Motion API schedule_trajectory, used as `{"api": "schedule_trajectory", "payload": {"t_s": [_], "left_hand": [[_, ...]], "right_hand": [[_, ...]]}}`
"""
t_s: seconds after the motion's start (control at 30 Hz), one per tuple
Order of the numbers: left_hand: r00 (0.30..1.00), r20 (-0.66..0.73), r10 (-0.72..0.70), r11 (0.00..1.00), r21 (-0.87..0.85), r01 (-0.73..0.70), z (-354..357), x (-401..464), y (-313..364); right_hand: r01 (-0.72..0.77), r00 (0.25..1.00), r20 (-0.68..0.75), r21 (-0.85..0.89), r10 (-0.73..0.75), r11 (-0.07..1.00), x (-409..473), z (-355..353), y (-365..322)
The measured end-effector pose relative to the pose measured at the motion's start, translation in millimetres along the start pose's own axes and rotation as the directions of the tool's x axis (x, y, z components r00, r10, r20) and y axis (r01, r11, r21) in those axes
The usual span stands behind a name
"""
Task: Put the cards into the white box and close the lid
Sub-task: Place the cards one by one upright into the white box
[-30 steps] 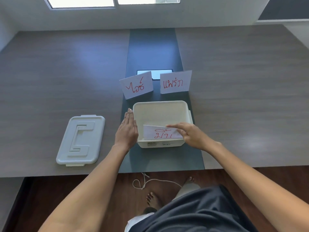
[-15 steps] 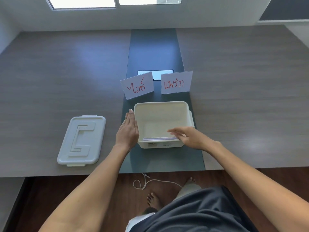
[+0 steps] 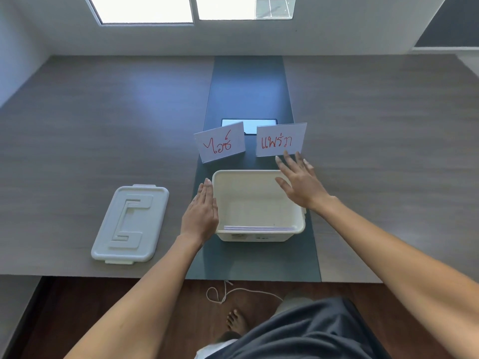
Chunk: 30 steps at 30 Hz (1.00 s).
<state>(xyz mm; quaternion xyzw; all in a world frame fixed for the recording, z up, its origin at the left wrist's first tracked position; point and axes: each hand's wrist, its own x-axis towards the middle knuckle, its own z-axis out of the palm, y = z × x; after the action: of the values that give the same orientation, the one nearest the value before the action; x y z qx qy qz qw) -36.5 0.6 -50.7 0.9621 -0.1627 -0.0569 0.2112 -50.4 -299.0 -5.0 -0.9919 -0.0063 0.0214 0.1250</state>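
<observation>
The white box [image 3: 259, 174] stands open on the dark centre strip of the table. A card [image 3: 259, 228] lies inside it against the near wall, only its top edge showing. Two white cards with red writing stand upright behind the box: the left card [image 3: 220, 145] and the right card [image 3: 281, 139]. My left hand [image 3: 201, 212] rests flat against the box's left wall, holding nothing. My right hand [image 3: 300, 183] hovers over the box's far right corner with fingers spread, its fingertips just below the right card. The white lid [image 3: 131, 224] lies flat to the left.
A dark phone-like screen [image 3: 248, 124] lies flat behind the two standing cards. The table's near edge [image 3: 103, 275] runs just below the lid. A white cord [image 3: 228, 294] and a bare foot are on the wooden floor below.
My right hand let go of the card at the box's near wall and moved forward toward the right standing card. The card has dropped inside the box. My left hand stayed put.
</observation>
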Motion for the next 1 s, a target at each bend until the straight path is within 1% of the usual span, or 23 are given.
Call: {"api": "schedule_trajectory", "payload": {"t_s": [0.17,0.2,0.23,0.3,0.4,0.57,0.7,0.83,1.0], "left_hand": [[1.000,-0.009,0.006,1.000,-0.003,-0.006,-1.5,-3.2,-1.2],[0.999,0.029,-0.038,0.999,-0.002,0.038,2.5,5.0,-7.4],[0.998,0.034,-0.056,0.998,-0.011,0.056,3.2,5.6,-7.4],[0.999,0.019,-0.044,0.999,-0.002,0.044,0.8,0.6,-8.3],[1.000,0.019,-0.025,1.000,0.003,0.025,2.7,7.7,-0.4],[1.000,-0.001,0.000,1.000,0.003,0.000,-3.5,-1.0,-1.6],[1.000,-0.008,-0.009,1.000,-0.012,0.009,-1.7,-0.3,-0.5],[1.000,0.000,-0.012,0.999,-0.040,0.012,-1.8,0.4,1.8],[1.000,0.027,-0.010,0.998,-0.066,0.012,-2.5,1.7,0.5]], "right_hand": [[-0.045,0.999,0.021,-0.099,0.047,0.994,34.2,2.0,11.1],[-0.031,0.995,0.093,-0.069,0.037,0.997,55.9,14.2,15.1],[-0.025,0.993,0.114,-0.090,0.035,0.996,64.4,17.3,19.3],[-0.037,0.992,0.110,-0.146,0.053,0.989,71.5,19.7,26.3],[-0.073,0.989,0.114,-0.152,0.091,0.986,95.9,12.3,49.2],[-0.114,0.985,0.111,-0.180,0.135,0.977,118.9,0.0,59.0],[-0.125,0.980,0.128,-0.200,0.152,0.972,142.8,-2.8,67.7],[-0.140,0.974,0.150,-0.204,0.172,0.969,162.7,-6.3,74.1],[-0.170,0.956,0.191,-0.263,0.224,0.950,178.5,-5.3,79.6]]}}
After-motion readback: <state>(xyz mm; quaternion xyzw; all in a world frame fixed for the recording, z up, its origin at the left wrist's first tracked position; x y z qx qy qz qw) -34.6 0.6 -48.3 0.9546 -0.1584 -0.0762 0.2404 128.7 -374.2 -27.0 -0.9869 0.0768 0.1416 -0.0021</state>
